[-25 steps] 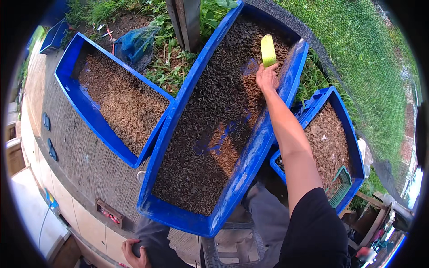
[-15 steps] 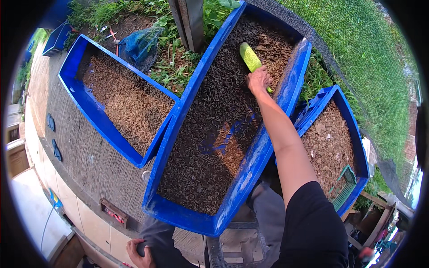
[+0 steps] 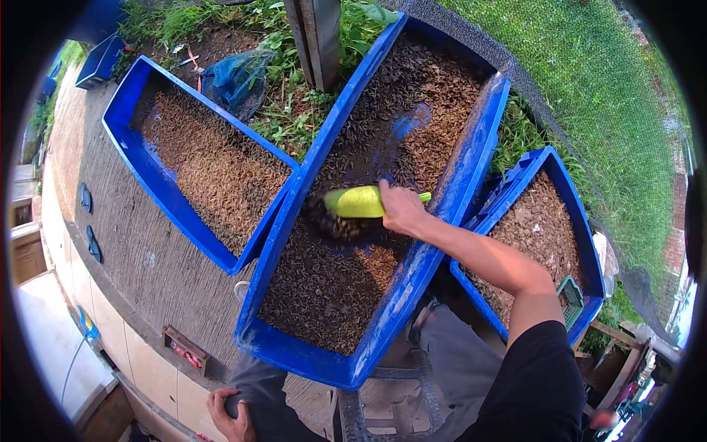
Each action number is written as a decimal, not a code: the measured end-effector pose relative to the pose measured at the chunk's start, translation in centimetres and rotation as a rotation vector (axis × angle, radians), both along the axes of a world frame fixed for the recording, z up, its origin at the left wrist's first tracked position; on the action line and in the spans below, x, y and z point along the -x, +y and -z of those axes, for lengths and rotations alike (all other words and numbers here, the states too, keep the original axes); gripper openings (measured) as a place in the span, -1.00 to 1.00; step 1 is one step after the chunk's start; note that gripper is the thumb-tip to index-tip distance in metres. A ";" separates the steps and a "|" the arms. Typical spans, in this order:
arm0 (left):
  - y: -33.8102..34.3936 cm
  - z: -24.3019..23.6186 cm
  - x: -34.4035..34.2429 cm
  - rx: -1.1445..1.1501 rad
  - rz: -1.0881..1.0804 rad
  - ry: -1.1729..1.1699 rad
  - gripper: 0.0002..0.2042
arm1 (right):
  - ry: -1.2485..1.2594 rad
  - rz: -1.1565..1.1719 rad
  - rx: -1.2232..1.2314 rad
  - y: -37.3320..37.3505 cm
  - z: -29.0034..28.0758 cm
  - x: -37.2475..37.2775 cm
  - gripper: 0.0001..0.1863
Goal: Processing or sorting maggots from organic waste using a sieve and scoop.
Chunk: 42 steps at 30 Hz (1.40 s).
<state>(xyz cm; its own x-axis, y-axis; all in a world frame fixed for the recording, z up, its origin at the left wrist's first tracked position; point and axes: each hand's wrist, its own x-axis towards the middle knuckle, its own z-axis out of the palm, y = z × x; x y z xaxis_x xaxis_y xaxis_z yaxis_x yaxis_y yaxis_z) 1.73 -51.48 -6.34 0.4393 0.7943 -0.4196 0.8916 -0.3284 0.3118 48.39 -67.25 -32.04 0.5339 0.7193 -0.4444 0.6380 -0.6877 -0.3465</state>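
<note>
Wrapping right hand's fingers (image 3: 395, 208) round green scoop (image 3: 355, 202), between blue tub's long edges (image 3: 404, 295), left hand (image 3: 231, 418) loosely spread on knee (image 3: 259, 377).

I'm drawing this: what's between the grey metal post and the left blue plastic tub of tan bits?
In the head view, green leafy weeds and crumpled blue netting lie there.

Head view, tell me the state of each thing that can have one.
Middle blue tub: open, partly filled, bottom showing in spots
Left blue tub: open, partly filled
Right blue tub: open, partly filled
Green mesh basket: resting in the right blue tub
Yellow-green scoop: held inside the middle blue tub
Right hand: closed around the yellow-green scoop
Left hand: resting on the left leg
Blue net bag: crumpled
</note>
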 end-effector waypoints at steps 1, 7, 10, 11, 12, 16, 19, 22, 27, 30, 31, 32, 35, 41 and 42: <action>0.0 0.0 -0.1 0.000 0.013 -0.002 -0.80 | -0.097 -0.179 -0.061 -0.2 -0.1 0.7 -0.60; 0.3 0.1 0.1 0.021 0.028 0.007 -0.78 | -0.228 0.215 -0.331 -0.9 0.2 -6.0 -0.50; 0.4 -0.1 -0.4 0.002 0.047 -0.005 -0.78 | -0.199 0.706 -0.300 -0.4 1.6 -11.6 -0.37; 0.4 0.0 -0.2 -0.003 0.046 -0.001 -0.78 | -0.168 0.762 -0.297 -0.2 1.9 -13.4 -0.35; 0.5 0.3 -0.1 0.009 0.052 0.007 -0.78 | -0.196 0.804 -0.281 -0.6 3.2 -15.8 -0.31; 0.3 0.3 0.3 0.003 -0.003 0.011 -0.78 | -0.234 0.962 -0.097 1.7 3.9 -20.8 -0.25; 0.3 0.0 0.0 0.032 -0.024 0.030 -0.78 | -0.233 0.780 0.044 5.0 3.9 -21.3 -0.31; 0.5 0.2 0.2 0.022 0.011 0.033 -0.78 | -0.267 0.605 0.004 5.6 6.1 -20.4 -0.33; 0.4 -0.2 0.1 0.038 -0.067 0.029 -0.78 | -0.176 0.361 0.023 2.6 5.5 -15.7 -0.19; 0.5 -0.2 -0.1 0.044 -0.063 0.016 -0.77 | -0.144 0.169 -0.013 0.9 4.4 -11.3 -0.12; 0.6 -0.1 0.0 0.037 -0.042 0.007 -0.77 | -0.098 0.130 -0.027 1.0 3.1 -9.1 -0.14; 0.6 0.0 0.2 0.037 -0.039 0.010 -0.77 | -0.015 0.089 0.005 1.2 2.2 -7.2 -0.20; 0.6 0.0 0.5 0.033 0.003 0.001 -0.76 | 0.060 -0.248 0.004 1.1 -0.3 -1.1 -0.26; 0.6 -0.1 -0.3 0.058 -0.001 -0.001 -0.77 | -0.017 -0.199 -0.162 1.3 0.4 -6.9 -0.24; 0.6 -0.1 0.0 0.055 -0.008 0.008 -0.77 | -0.102 -0.032 -0.160 1.5 -1.0 -9.1 -0.26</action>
